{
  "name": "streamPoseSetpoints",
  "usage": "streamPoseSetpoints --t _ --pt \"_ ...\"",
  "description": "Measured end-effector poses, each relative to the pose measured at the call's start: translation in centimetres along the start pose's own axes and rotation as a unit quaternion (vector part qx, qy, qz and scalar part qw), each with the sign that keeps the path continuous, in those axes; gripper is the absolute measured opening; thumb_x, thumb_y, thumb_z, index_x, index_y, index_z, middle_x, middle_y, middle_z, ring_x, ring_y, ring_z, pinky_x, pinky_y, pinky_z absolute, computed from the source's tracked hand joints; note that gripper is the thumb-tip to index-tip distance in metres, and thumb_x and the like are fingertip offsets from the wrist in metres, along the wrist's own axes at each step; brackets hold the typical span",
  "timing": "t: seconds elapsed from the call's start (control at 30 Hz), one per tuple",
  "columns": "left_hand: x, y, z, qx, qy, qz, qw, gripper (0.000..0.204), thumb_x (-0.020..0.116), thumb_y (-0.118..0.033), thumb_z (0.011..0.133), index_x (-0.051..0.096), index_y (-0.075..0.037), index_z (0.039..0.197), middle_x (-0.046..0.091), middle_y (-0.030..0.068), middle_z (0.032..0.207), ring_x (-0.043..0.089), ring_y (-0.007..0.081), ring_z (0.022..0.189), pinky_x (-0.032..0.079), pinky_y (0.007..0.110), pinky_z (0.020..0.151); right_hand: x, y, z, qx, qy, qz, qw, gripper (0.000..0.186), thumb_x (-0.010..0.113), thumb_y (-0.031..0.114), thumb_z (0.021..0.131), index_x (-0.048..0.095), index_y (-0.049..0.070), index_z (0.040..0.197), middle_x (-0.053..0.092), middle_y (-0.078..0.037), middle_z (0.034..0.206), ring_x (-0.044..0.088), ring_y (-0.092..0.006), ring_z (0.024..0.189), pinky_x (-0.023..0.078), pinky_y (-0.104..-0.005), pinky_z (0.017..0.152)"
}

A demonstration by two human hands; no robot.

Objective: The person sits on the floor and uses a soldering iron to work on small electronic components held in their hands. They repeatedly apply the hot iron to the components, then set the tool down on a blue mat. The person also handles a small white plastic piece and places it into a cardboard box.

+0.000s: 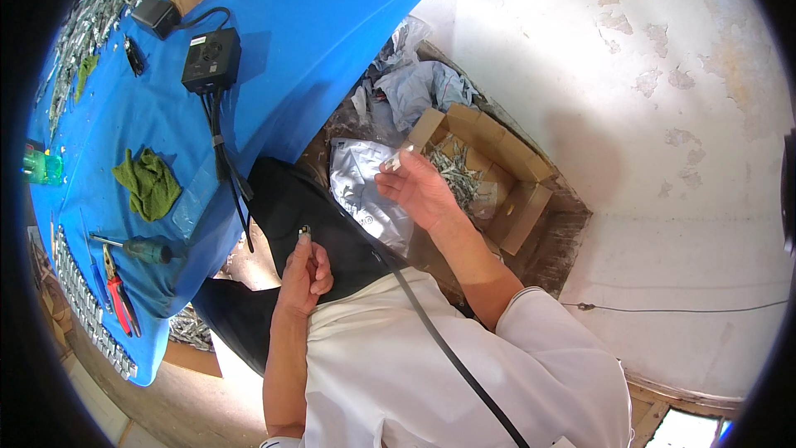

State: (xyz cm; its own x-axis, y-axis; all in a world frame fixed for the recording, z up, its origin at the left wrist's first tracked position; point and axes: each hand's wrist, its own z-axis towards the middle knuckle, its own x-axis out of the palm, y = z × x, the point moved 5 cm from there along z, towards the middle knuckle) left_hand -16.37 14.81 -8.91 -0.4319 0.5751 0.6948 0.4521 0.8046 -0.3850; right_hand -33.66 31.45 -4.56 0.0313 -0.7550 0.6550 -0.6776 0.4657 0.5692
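My left hand point(307, 274) is closed on a small metal piece point(303, 234) in front of my dark trousers. Farther up and to the right, my right hand point(412, 184) pinches another small silvery piece point(395, 158), raised beside a cardboard box point(531, 211) with many thin metal parts point(456, 168) inside. A white plastic bag point(365, 199) lies just left of that hand.
A blue-covered table point(290, 41) on the left bears a black cabled box point(211, 60), green cloth point(148, 185), screwdriver point(145, 250), pliers point(120, 294) and rows of metal parts point(91, 311). Crumpled wrappings point(423, 91) lie beside a peeling white wall point(663, 158).
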Motion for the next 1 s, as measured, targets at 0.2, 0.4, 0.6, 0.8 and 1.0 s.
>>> streamPoseSetpoints --t 0.2,0.4,0.6,0.8,1.0 --pt "0.1 0.0 0.0 0.003 0.008 -0.001 1.0 0.046 0.042 -0.049 0.096 0.05 -0.01 0.073 0.042 0.0003 0.053 0.028 0.0074 0.036 0.023 0.021 0.035 -0.8 -0.1 0.0 -0.007 -0.011 0.019 1.0 0.015 0.069 0.027 0.085 0.062 0.016 0.093 0.067 -0.014 0.093 0.066 -0.0286 0.086 0.051 -0.0417 0.078" --pt "0.2 -0.1 0.0 0.004 0.013 0.002 1.0 0.044 0.044 -0.048 0.096 0.051 -0.01 0.073 0.042 0.0003 0.053 0.028 0.0074 0.036 0.023 0.021 0.036 -1.9 -0.2 -0.1 -0.012 -0.014 0.016 1.0 0.015 0.068 0.026 0.085 0.063 0.015 0.094 0.067 -0.014 0.092 0.066 -0.0284 0.085 0.051 -0.0425 0.077" --pt "-0.2 0.2 -0.5 0.008 0.028 0.008 1.0 0.04 0.046 -0.044 0.096 0.051 -0.009 0.078 0.042 -0.0002 0.057 0.029 0.0071 0.039 0.022 0.021 0.037 -8.7 1.1 0.1 -0.076 -0.125 0.053 0.988 0.029 0.061 0.036 0.089 0.061 0.007 0.092 0.066 -0.014 0.09 0.064 -0.0267 0.085 0.052 -0.0389 0.075" --pt "-0.1 0.2 -0.9 0.015 0.085 0.034 0.996 0.036 0.049 -0.041 0.096 0.052 -0.008 0.081 0.042 -0.0005 0.059 0.029 0.0056 0.042 0.023 0.019 0.038 -9.4 -1.6 -1.7 -0.001 -0.198 -0.24 0.95 0.028 0.056 0.031 0.092 0.061 0.004 0.097 0.065 -0.009 0.092 0.062 -0.0152 0.077 0.051 -0.0297 0.067" --pt "0.9 -0.1 -2.2 0.043 0.088 0.143 0.985 0.032 0.055 -0.037 0.094 0.05 -0.008 0.082 0.041 -0.0022 0.061 0.031 0.0042 0.047 0.023 0.019 0.041 4.9 -8.2 -4.0 -0.005 0.137 -0.449 0.883 0.023 0.062 0.014 0.088 0.064 0.0 0.106 0.065 -0.004 0.084 0.06 -0.0089 0.073 0.049 -0.0228 0.067"
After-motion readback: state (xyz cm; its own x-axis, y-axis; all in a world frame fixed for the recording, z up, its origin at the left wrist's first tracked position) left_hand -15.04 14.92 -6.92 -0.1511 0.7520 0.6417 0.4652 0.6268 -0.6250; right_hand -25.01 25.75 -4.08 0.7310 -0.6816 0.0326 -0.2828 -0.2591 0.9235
